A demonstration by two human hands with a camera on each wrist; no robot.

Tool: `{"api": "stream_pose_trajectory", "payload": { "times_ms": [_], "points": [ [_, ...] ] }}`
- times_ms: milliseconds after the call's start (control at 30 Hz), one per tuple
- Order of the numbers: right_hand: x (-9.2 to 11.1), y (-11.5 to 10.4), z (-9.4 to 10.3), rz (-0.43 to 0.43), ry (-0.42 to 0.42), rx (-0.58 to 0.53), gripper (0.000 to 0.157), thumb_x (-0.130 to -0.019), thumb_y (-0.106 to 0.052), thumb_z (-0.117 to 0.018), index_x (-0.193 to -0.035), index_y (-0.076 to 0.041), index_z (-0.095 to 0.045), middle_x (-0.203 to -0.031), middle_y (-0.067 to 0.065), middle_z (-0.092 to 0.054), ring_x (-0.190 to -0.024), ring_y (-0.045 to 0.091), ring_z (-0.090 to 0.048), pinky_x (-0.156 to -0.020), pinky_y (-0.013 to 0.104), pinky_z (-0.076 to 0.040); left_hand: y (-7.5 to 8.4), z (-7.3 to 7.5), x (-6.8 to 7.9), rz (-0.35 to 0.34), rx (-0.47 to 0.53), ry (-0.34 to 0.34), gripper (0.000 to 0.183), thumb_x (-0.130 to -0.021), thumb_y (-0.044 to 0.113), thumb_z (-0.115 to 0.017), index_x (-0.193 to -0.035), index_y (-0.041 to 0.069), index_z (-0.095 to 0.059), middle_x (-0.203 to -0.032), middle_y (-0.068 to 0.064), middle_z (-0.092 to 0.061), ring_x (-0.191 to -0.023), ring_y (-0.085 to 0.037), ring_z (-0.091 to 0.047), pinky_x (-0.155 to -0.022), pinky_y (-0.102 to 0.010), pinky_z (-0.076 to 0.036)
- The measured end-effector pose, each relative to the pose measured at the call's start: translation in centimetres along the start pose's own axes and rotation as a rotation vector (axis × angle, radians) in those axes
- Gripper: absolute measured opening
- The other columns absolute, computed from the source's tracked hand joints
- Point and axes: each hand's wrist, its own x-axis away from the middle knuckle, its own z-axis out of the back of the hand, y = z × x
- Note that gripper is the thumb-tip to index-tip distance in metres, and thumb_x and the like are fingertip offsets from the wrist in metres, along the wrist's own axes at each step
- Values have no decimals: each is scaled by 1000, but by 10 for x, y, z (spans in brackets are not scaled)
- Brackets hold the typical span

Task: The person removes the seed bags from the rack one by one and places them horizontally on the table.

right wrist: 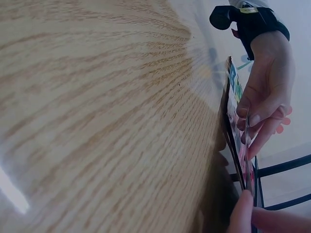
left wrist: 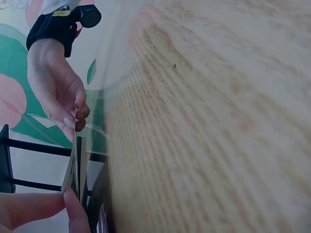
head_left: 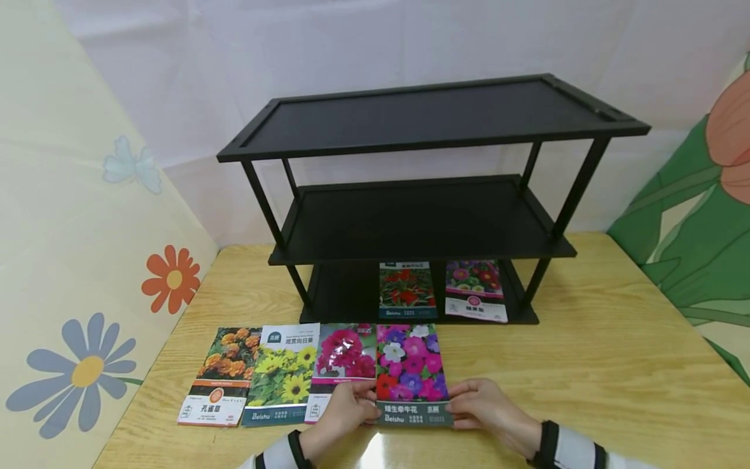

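Note:
A flower seed packet (head_left: 412, 365) with purple, pink, red and white blooms is held between both hands at the front of the table. My left hand (head_left: 346, 412) pinches its lower left edge between thumb and fingers. At the lower right edge, my right hand (head_left: 492, 413) pinches it the same way. In the left wrist view the packet (left wrist: 74, 167) appears edge-on, raised off the wood. Beside it on the left lies a packet with magenta flowers (head_left: 342, 355), its lower part hidden by the left hand. A yellow sunflower packet (head_left: 284, 374) and an orange marigold packet (head_left: 225, 365) complete the row.
Behind the packets stands a black three-tier shelf (head_left: 422, 221). Its bottom tier bears a red flower packet (head_left: 407, 290) on the left and a pink flower packet (head_left: 476, 290) on the right. The middle tier overhangs their tops. Wooden tabletop (head_left: 615, 365) extends to the right.

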Motion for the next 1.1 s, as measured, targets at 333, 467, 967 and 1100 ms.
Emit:
{"api": "stream_pose_trajectory", "payload": {
  "times_ms": [333, 467, 967, 1100],
  "points": [
    [-7, 1, -8, -13, 148, 90, 24, -75, 7, -60, -98, 12, -53, -75, 11, -60, -62, 16, -58, -61, 31, -52, -1, 1, -3, 15, -50, -11, 51, -65, -16, -57, -115, -18, -47, -76, -5, -55, -56, -8, -55, -55, -26, -51],
    [-8, 2, -7, 4, 143, 135, 24, -75, 6, -62, -97, 11, -53, -72, 9, -62, -62, 16, -58, -60, 31, -52, 0, 0, -3, 8, -77, -9, 51, -65, -16, -58, -114, -17, -48, -75, -5, -54, -56, -8, -55, -54, -25, -51],
    [-5, 3, -6, 48, 88, 159, 25, -74, 7, -61, -97, 12, -51, -70, 9, -61, -58, 14, -58, -58, 30, -52, 2, -2, -1, -62, -139, -9, 50, -62, -18, -58, -111, -22, -47, -74, -5, -53, -53, -12, -56, -50, -25, -50],
    [-6, 6, -6, 34, 105, 155, 26, -74, 8, -60, -99, 13, -51, -71, 10, -60, -60, 15, -58, -59, 31, -52, 0, -2, -2, -64, -124, -16, 51, -62, -19, -57, -111, -22, -46, -75, -7, -55, -54, -15, -57, -50, -26, -51]
  ]
}}
